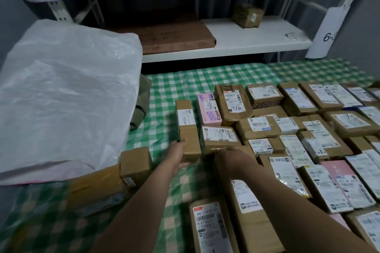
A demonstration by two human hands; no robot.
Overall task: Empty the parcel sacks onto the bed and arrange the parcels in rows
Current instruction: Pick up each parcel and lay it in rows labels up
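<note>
Aligning the long box (pixel 186 127)
Gripped by the left hand (pixel 178 153); right hand (pixel 232 158), cannot tell; a shove may skew the pink box (pixel 208 109).

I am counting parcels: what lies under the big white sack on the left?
A large brown box sticks out beneath the white sack at its near edge; an olive parcel shows behind. The rest is covered.
</note>
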